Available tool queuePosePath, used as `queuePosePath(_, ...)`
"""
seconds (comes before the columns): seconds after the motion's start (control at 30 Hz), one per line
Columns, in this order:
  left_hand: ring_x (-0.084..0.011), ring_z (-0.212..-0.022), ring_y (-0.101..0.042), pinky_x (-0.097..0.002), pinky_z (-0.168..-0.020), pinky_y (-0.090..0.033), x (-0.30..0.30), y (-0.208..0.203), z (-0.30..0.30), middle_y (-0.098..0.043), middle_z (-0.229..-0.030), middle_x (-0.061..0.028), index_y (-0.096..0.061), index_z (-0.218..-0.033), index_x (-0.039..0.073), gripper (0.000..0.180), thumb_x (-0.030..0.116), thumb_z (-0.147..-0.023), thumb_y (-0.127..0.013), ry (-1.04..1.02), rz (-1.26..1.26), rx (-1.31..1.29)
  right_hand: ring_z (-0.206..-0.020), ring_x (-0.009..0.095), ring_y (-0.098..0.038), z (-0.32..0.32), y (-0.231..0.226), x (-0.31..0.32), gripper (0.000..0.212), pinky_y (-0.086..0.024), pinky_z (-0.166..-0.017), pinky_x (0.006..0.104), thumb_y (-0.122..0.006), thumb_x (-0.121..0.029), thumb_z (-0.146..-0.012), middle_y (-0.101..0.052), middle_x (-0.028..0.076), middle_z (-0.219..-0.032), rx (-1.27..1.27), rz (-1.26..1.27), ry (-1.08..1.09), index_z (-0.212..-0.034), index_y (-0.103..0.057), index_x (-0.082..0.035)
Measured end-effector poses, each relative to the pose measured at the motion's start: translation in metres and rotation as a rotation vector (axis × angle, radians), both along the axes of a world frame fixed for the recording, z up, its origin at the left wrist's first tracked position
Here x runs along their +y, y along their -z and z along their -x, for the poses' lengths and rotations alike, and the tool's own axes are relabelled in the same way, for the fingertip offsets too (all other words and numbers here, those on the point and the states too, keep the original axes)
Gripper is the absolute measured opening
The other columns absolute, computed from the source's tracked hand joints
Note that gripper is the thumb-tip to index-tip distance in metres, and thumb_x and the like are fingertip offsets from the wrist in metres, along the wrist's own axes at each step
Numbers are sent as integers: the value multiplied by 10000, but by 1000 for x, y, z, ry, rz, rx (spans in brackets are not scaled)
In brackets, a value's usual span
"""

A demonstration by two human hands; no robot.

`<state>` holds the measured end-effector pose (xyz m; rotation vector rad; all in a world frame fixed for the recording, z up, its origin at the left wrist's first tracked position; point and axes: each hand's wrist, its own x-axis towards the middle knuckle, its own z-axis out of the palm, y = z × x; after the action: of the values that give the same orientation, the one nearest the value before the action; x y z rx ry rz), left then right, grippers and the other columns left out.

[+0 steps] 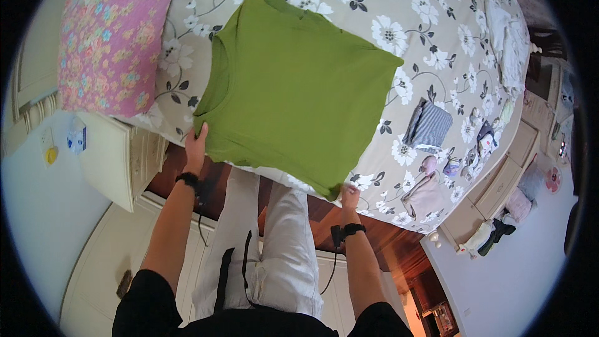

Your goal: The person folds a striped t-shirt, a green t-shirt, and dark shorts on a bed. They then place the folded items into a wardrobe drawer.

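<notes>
A green T-shirt (pixel 299 87) lies spread out sideways on the bed, its neckline toward the left and its hem toward the right. My left hand (pixel 196 148) grips the near edge of the shirt by the shoulder, just below the neckline, with the thumb on top. At the near hem corner, my right hand (pixel 350 196) is closed in a pinch on the fabric. Between the two hands the shirt's near edge runs along the side of the bed. Both wrists wear black bands with a cable.
A floral sheet (pixel 390 34) covers the bed. The pink flowered pillow (pixel 115 37) lies at left, above a cream nightstand (pixel 103 156). To the right are a folded striped garment (pixel 429 126), a pale pink cloth (pixel 424 197), several small rolled items (pixel 485 140) and white clothing (pixel 504 43).
</notes>
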<state>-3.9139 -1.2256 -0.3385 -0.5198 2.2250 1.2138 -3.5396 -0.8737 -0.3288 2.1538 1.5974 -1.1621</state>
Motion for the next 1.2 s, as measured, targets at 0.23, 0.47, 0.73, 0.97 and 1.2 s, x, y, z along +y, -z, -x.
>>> queuePosePath(0.23,-220,-970,-631,-372,-861,-490,-29,-23,-3,-677,-1083,-139,-587,-1244,-22,538,409,-929,-654,53,-172,-223,-906,219,-603,110,38,168,341,-500,-837,344,-667,-163,-879,-609,115,-986,349,-416,-221,-1131,-539,28)
queuePosePath(0.47,-334,-882,-650,-421,-762,-513,-25,-30,29,-670,-952,-156,-609,-1071,70,181,133,-902,-615,623,527,63,-931,185,-581,258,40,268,403,-476,-828,305,-653,-304,-938,-617,116,-1054,575,-394,-253,-1132,-555,36)
queuePosePath(0.73,-337,-950,-623,-411,-822,-492,13,-37,64,-630,-1018,-165,-579,-1077,24,211,-12,-870,-573,542,334,381,-701,88,-463,320,33,273,410,-383,-647,249,-738,-393,-861,-581,-16,-810,580,-101,-41,-949,-686,4)
queuePosePath(0.97,-380,-1083,-546,-429,-944,-438,27,-28,51,-556,-1157,-175,-560,-1070,28,198,4,-874,-573,564,281,377,-632,109,-477,330,31,289,213,-385,-567,270,-729,-239,-887,-571,-12,-771,538,157,15,-854,-662,-39)
queuePosePath(1.2,-376,-1087,-534,-420,-949,-430,23,-24,50,-542,-1162,-164,-558,-1098,38,210,27,-890,-580,563,292,354,-811,236,-655,311,64,300,305,-504,-718,365,-703,-235,-886,-688,110,-950,532,-277,145,-1025,-638,28)
